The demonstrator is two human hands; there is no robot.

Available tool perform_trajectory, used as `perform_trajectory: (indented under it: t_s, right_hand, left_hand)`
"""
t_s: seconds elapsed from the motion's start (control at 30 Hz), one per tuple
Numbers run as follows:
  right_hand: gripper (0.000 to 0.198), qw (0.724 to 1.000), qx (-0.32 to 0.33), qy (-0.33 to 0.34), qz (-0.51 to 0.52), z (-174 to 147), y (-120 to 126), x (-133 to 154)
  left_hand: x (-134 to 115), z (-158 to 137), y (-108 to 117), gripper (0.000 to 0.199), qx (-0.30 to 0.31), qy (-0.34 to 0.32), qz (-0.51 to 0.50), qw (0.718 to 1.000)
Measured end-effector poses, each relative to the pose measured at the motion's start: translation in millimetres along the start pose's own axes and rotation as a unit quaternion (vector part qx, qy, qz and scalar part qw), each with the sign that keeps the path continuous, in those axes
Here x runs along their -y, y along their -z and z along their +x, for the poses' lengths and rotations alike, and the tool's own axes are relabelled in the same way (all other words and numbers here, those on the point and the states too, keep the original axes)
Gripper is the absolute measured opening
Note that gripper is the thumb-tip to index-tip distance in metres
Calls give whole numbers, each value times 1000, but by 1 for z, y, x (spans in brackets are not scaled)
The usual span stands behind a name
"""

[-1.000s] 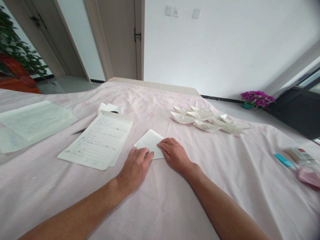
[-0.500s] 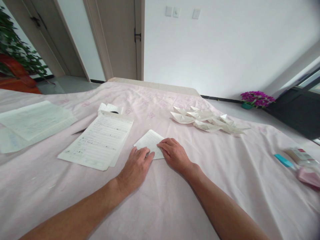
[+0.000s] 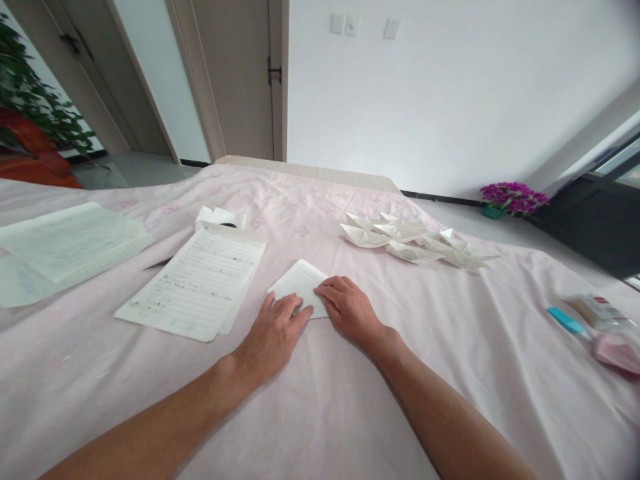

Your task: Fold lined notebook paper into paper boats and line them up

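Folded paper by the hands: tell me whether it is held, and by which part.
Not gripped: both the left hand and right hand press flat on the folded paper at its near edge.

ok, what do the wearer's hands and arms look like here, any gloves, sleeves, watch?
Both are bare. Left hand and right hand: no gloves, no rings that show. Forearms are uncovered right to the frame edge, so no sleeves in view. No watch, band or marking on either wrist.

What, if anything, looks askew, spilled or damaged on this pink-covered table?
Nothing stands out. Both hands, left hand and right hand, press flat on a small folded paper. The lined sheets lie at an angle, and the paper boats sit in a loose cluster, none visibly torn or spilled.
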State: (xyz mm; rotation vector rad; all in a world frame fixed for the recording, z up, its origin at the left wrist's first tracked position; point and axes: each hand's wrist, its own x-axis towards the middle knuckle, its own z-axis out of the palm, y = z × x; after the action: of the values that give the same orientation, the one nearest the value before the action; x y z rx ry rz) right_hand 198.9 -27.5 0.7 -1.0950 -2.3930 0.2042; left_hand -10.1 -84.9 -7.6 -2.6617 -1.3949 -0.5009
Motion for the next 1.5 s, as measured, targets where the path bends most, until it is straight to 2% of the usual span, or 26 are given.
perform_trajectory:
  t_s: [0.9,1.23,1.5]
  right_hand:
    - [26,1000,-4,2,2,1,2,2]
    - [25,1000,-6,2,0,0,2,1]
    - [25,1000,-4,1,2,0,1,0]
  left_hand:
    - [-2,-1,-1,37,-2,15,6,1000]
    - [-1,-1,1,35,-32,24,2,999]
    - [-1,0,0,40,-8,11,1,1000]
